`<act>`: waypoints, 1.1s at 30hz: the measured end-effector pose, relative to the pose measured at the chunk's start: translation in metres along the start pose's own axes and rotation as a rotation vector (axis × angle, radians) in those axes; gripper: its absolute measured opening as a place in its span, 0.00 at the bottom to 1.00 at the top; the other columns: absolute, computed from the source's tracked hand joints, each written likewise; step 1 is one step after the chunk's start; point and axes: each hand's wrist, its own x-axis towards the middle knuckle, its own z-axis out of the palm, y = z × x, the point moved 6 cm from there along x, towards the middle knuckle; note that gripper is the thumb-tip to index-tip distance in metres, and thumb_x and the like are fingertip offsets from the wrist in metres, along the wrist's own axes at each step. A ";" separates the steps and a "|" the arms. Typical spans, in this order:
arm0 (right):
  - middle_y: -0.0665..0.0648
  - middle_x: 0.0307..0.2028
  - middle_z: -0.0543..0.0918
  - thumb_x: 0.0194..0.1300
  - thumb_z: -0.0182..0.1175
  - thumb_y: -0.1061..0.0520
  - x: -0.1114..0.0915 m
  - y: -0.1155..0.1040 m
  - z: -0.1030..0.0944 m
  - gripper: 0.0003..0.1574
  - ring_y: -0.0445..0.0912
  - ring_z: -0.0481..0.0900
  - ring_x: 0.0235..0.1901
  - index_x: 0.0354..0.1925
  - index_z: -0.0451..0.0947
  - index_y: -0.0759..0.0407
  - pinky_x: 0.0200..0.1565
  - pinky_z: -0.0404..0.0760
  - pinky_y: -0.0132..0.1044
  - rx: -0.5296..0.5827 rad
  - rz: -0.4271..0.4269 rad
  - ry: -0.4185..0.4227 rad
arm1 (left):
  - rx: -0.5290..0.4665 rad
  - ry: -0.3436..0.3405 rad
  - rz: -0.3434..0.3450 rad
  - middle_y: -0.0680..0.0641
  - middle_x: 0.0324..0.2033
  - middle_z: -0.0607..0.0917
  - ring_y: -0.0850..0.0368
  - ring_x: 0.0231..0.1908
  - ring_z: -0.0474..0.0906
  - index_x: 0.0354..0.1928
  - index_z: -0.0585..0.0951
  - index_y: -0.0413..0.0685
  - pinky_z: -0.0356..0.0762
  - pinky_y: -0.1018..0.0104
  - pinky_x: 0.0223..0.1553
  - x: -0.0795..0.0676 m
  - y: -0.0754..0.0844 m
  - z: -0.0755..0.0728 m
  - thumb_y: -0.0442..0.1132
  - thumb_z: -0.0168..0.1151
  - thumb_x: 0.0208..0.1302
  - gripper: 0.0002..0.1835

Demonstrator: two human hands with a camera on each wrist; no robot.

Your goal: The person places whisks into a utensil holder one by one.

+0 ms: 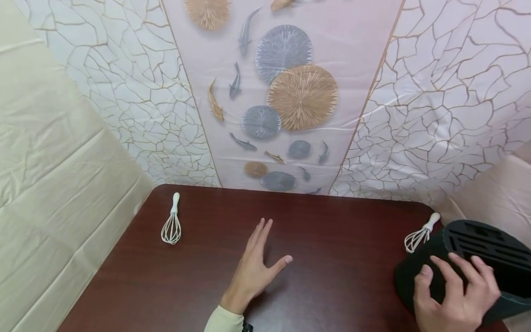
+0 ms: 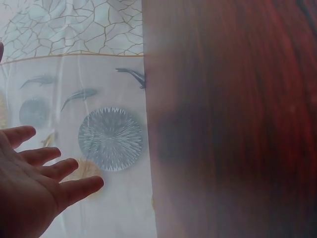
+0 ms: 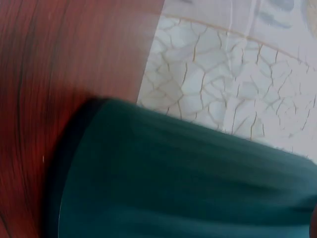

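My left hand (image 1: 250, 276) is held over the middle of the dark red-brown table (image 1: 332, 276), fingers straight and thumb spread, with nothing in it. In the left wrist view the same hand (image 2: 29, 183) shows its fingers fanned apart. At the right, my right hand (image 1: 456, 295) is at the near side of a dark green knife block (image 1: 431, 258). Its fingers are spread and loosely bent, overlapping the block's rim in the head view. Slots run across the block's top, beside a larger dark opening. The block's smooth wall (image 3: 173, 173) fills much of the right wrist view.
A white whisk (image 1: 171, 226) lies near the table's far left corner. Another white whisk (image 1: 420, 236) lies at the far right, just behind the knife block, which partly overlaps it. Patterned cloth (image 1: 282, 92) hangs behind the table, with cream cloth (image 1: 62, 184) along the left.
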 end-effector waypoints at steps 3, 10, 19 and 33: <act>0.73 0.49 0.83 0.70 0.63 0.44 0.005 0.007 -0.004 0.32 0.71 0.73 0.61 0.36 0.81 0.77 0.72 0.53 0.73 -0.050 -0.021 -0.006 | 0.015 0.004 0.020 0.55 0.84 0.51 0.44 0.82 0.50 0.85 0.50 0.74 0.61 0.30 0.72 0.003 0.001 -0.001 0.68 0.70 0.64 0.54; 0.68 0.66 0.77 0.69 0.59 0.28 0.007 0.032 -0.018 0.44 0.71 0.67 0.69 0.52 0.82 0.68 0.73 0.57 0.70 -0.297 0.088 -0.161 | 0.059 0.004 0.076 0.50 0.83 0.56 0.46 0.82 0.50 0.85 0.53 0.68 0.50 0.35 0.78 0.007 0.006 0.003 0.71 0.68 0.63 0.54; 0.71 0.78 0.61 0.59 0.42 0.06 0.006 0.068 -0.036 0.69 0.71 0.61 0.74 0.81 0.60 0.48 0.76 0.60 0.61 -0.562 0.525 -0.494 | 0.113 -0.027 0.136 0.51 0.84 0.54 0.48 0.83 0.48 0.85 0.55 0.64 0.46 0.33 0.78 0.008 0.014 0.012 0.72 0.67 0.63 0.54; 0.62 0.80 0.56 0.40 0.51 0.02 -0.007 0.105 -0.048 0.94 0.47 0.56 0.78 0.80 0.51 0.69 0.78 0.48 0.33 -0.326 0.581 -0.356 | 0.083 -0.053 0.138 0.56 0.83 0.54 0.47 0.82 0.52 0.85 0.54 0.70 0.57 0.35 0.75 0.010 0.014 0.018 0.70 0.68 0.64 0.52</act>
